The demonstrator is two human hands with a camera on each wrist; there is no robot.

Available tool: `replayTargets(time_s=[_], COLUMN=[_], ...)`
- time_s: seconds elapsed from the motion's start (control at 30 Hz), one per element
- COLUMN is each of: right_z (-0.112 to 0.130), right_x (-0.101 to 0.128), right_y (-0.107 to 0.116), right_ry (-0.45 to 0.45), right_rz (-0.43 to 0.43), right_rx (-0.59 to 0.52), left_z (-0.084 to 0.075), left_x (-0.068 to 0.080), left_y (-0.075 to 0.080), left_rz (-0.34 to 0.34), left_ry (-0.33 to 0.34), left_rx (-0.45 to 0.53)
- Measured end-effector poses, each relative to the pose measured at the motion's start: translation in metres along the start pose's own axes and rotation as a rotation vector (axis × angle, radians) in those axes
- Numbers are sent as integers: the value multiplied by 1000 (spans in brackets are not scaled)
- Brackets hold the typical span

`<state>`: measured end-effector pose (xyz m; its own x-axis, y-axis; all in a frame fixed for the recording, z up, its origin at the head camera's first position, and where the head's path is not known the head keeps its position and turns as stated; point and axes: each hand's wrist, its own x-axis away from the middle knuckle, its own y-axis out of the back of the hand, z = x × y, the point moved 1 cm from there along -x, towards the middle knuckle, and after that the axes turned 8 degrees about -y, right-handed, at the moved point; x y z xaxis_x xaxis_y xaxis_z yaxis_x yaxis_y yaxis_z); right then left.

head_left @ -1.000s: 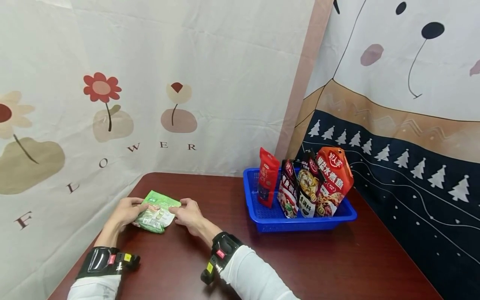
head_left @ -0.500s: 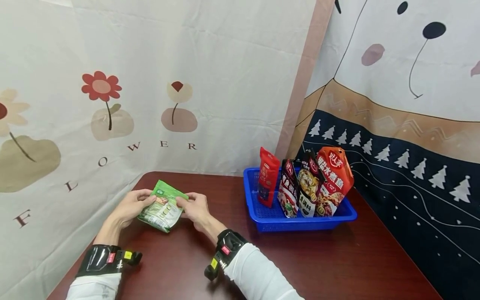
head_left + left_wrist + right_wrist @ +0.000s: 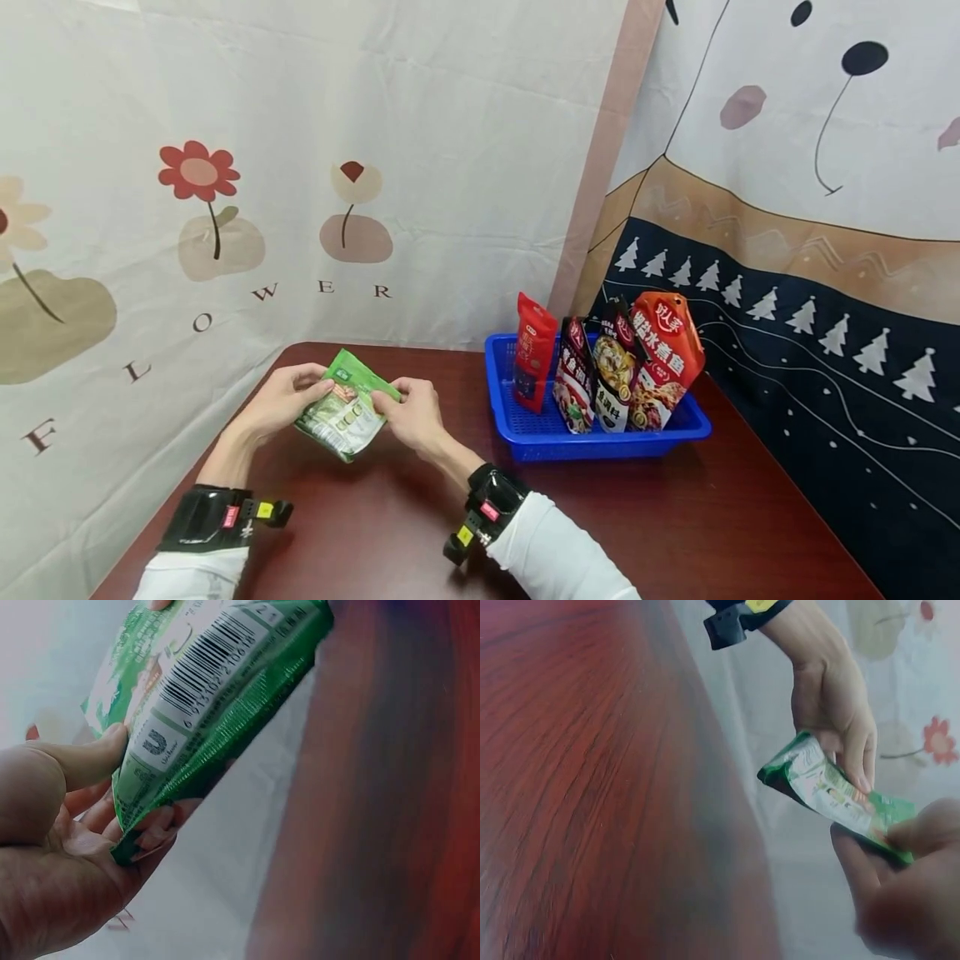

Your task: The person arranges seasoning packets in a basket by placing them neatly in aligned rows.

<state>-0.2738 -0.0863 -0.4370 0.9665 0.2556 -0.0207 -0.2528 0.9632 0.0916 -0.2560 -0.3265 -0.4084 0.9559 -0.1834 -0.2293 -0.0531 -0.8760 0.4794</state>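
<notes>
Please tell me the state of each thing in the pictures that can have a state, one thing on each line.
Green packet: lifted off the table, tilted, held at both sides.
Left hand: grips the packet's left edge.
Right hand: pinches the packet's right edge.
Blue basket: on the table, holding packets.
Red pouch: upright in the basket.
Three sauce packets: standing, leaning together in the basket.

The pale curtain (image 3: 300, 167) behind the counter carries the spaced brown letters "F L O W E R". The green packet (image 3: 202, 690) shows a barcode beginning "6 9", its other digits blurred, beside a "U" logo. Print on the pouches in the blue basket (image 3: 600, 437) is too small to read.
</notes>
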Motion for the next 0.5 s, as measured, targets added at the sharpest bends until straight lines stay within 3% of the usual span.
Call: replayTargets(time_s=[0.23,0.5], right_z=[27,53], right_x=[28,53], right_y=[35,87], right_ry=[193,330], right_rz=[-86,-50], right_rx=[174,195], left_z=[-38,-77], left_x=[-4,-9], left_y=[-16,-46], left_rz=[-6,-47], left_ry=[-127,-283], left_rx=[-16,27])
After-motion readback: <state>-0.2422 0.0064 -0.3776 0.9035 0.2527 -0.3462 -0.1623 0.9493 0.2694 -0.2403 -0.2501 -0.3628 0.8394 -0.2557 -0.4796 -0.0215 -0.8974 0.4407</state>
